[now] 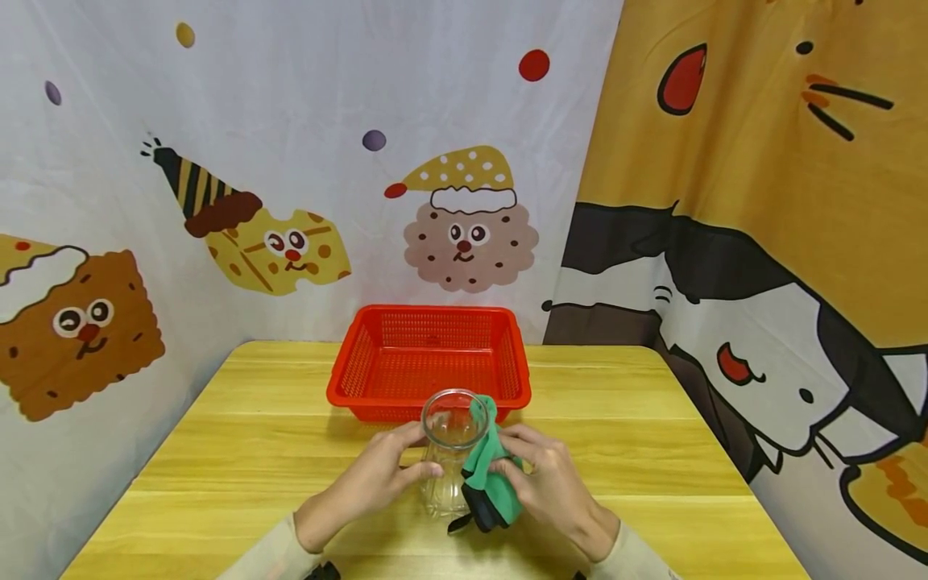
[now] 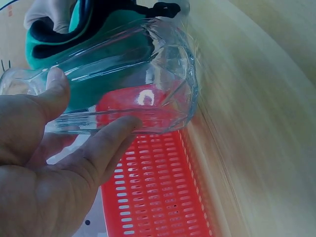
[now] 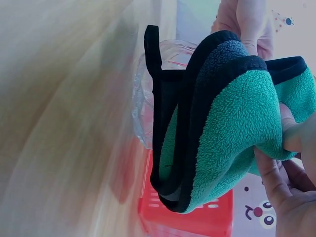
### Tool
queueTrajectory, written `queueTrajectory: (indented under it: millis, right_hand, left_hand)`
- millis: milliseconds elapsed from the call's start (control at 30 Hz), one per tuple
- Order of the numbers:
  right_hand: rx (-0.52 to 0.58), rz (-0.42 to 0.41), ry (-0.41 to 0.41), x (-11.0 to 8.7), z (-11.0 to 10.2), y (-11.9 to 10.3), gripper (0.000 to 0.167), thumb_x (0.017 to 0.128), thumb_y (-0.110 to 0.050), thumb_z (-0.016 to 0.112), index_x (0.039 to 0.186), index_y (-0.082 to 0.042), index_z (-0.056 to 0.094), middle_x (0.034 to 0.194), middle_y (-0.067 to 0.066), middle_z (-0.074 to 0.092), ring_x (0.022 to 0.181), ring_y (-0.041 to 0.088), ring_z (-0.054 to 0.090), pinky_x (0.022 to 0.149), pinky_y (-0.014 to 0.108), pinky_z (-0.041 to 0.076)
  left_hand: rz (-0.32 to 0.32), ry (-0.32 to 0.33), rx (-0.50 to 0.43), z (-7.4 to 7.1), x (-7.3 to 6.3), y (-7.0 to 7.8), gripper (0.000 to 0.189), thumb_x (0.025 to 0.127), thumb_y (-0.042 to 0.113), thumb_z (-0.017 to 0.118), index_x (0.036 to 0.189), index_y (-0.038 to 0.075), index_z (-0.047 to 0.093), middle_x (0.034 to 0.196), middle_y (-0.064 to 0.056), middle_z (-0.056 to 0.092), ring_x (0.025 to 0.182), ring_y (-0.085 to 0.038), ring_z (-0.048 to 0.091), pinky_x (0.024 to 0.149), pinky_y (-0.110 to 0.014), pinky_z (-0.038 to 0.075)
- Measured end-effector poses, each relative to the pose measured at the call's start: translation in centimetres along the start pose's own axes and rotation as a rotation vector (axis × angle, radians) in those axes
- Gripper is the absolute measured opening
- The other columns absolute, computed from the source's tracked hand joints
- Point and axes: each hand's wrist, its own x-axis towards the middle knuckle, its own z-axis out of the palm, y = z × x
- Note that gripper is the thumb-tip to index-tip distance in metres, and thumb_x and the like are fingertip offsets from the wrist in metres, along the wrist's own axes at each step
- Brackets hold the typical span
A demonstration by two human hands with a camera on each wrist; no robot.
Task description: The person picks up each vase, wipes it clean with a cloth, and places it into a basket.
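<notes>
A clear glass vase (image 1: pixel 445 487) with a round rim and a faceted base stands upright close in front of the red basket. My left hand (image 1: pixel 384 474) grips its left side, thumb toward me and fingers round the far side. In the left wrist view the glass (image 2: pixel 168 79) shows the basket and cloth through it. My right hand (image 1: pixel 551 483) pinches a folded green towel (image 1: pixel 503 487) with dark edging and a dark hanging loop. The towel (image 3: pixel 237 118) lies against the vase's right side and partly hides it in the right wrist view.
A red perforated plastic basket (image 1: pixel 355 400) sits at the back middle of the wooden table (image 1: pixel 254 467). Behind the table hangs a white curtain (image 1: pixel 304 97) with cartoon prints, and a yellow one (image 1: pixel 761 161) hangs at the right.
</notes>
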Motion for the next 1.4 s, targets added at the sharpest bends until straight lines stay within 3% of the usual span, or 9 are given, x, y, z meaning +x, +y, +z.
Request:
queueTrajectory:
  millis: [367, 633, 1033, 1400]
  right_hand:
    - [0.071, -0.055, 0.082, 0.5, -0.1, 0.1, 0.046, 0.083, 0.020, 0.093, 0.125, 0.004, 0.086, 0.116, 0.013, 0.087, 0.097, 0.026, 0.088, 0.088, 0.017, 0.071]
    - [0.095, -0.026, 0.129, 0.6, -0.4, 0.2, 0.048, 0.082, 0.026, 0.090, 0.125, 0.006, 0.086, 0.116, 0.016, 0.087, 0.097, 0.028, 0.088, 0.086, 0.018, 0.071]
    - [0.084, 0.000, 0.075, 0.8, -0.9, 0.1, 0.043, 0.086, 0.013, 0.095, 0.124, -0.005, 0.085, 0.115, 0.007, 0.087, 0.089, 0.013, 0.083, 0.084, 0.016, 0.070]
    - [0.066, -0.003, 0.071, 1.2, -1.0, 0.2, 0.045, 0.088, 0.011, 0.095, 0.128, -0.006, 0.085, 0.119, 0.007, 0.086, 0.093, 0.013, 0.083, 0.082, 0.017, 0.070]
  left_hand:
    - [-0.019, -0.012, -0.009, -0.1, 0.0, 0.1, 0.052, 0.106, 0.025, 0.085, 0.154, 0.009, 0.073, 0.152, -0.010, 0.080, 0.140, -0.039, 0.079, 0.119, -0.062, 0.064]
    - [-0.006, -0.001, 0.018, 0.0, 0.1, 0.4, 0.057, 0.105, 0.019, 0.087, 0.159, 0.010, 0.070, 0.153, -0.010, 0.079, 0.137, -0.039, 0.081, 0.118, -0.061, 0.066]
    - [0.000, 0.007, 0.032, 0.1, 0.1, 0.3, 0.054, 0.107, 0.029, 0.086, 0.156, 0.014, 0.072, 0.153, -0.007, 0.080, 0.137, -0.037, 0.081, 0.118, -0.060, 0.066]
    - [-0.004, 0.003, 0.030, 0.0, 0.0, 0.4, 0.055, 0.107, 0.030, 0.085, 0.158, 0.015, 0.071, 0.154, -0.007, 0.079, 0.137, -0.037, 0.081, 0.118, -0.061, 0.066]
